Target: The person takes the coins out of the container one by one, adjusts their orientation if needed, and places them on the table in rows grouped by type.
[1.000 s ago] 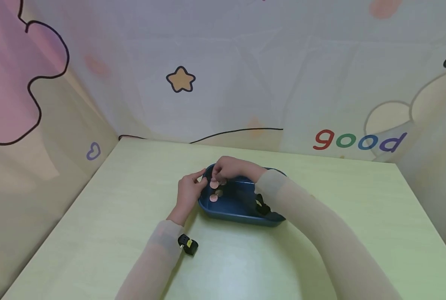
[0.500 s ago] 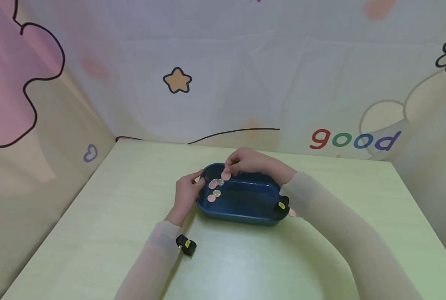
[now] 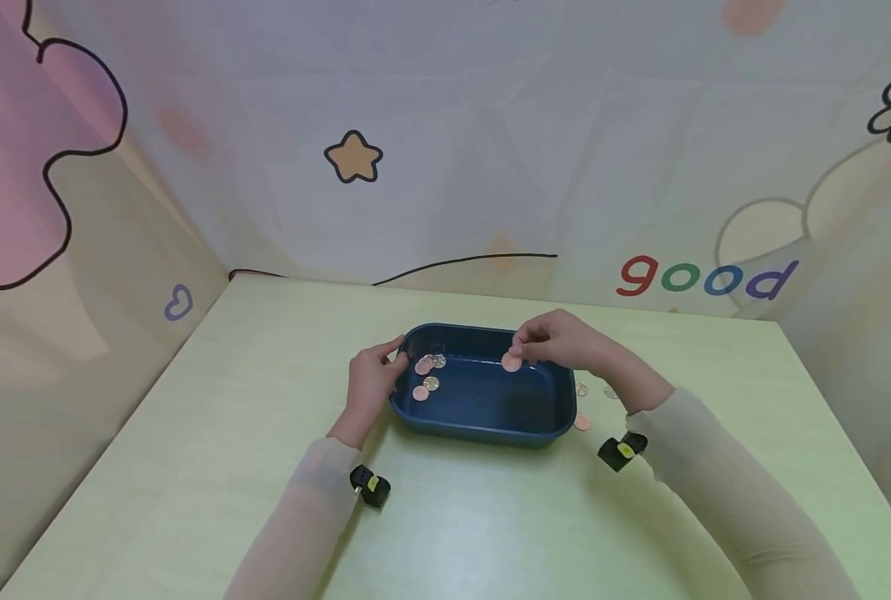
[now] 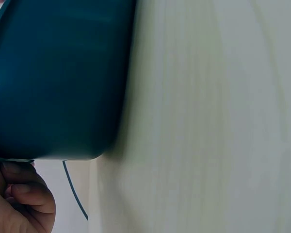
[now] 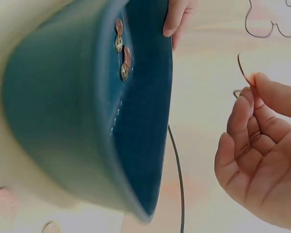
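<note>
While the left hand (image 3: pixel 372 377) grips the tray (image 3: pixel 483 434) at nine o'clock, the right hand (image 3: pixel 565 340) pinches a coin (image 3: pixel 511 362) above it, towards two o'clock; likely light, stiff and slippery, the coin seems best held by its edge.

Near the frame's centre, the left hand (image 3: pixel 371 387) grips a blue tray (image 3: pixel 483 433) with coins (image 3: pixel 420 393) at its left end, and the right hand (image 3: pixel 565 340) pinches a pinkish coin (image 3: pixel 511 362) above it.
</note>
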Tool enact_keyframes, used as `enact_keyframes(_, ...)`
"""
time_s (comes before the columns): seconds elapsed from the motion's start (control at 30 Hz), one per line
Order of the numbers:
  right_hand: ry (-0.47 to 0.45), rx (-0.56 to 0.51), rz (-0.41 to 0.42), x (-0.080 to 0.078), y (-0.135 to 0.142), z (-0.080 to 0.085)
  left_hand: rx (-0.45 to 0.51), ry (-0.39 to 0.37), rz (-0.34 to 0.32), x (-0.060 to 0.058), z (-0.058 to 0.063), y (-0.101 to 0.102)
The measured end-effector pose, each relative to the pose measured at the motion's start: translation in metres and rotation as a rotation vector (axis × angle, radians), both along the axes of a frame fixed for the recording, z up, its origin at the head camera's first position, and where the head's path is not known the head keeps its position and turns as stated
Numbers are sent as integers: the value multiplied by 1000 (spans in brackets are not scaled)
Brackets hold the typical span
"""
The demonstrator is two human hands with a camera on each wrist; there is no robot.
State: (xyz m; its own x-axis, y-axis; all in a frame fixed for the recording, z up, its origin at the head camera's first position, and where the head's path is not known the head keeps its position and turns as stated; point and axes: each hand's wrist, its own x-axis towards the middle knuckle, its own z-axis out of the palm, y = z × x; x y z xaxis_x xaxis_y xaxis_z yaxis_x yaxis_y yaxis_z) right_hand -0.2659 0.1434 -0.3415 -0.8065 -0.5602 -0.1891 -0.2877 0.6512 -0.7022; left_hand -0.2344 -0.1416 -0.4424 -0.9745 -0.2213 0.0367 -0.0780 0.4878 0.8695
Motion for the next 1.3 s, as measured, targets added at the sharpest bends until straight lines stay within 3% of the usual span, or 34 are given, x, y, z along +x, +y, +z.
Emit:
enact_keyframes(0.2,34,-6,-71,16,29,-4,-6,-4,8,-1,-1,0)
enact_keyframes(0.63,-30,-48,-196,39,78,-21,7,-22,5,-1,-1,2)
enact_keyframes(1.3,-44,12,-282,53,123,-70,16,-16,8,1,1,2)
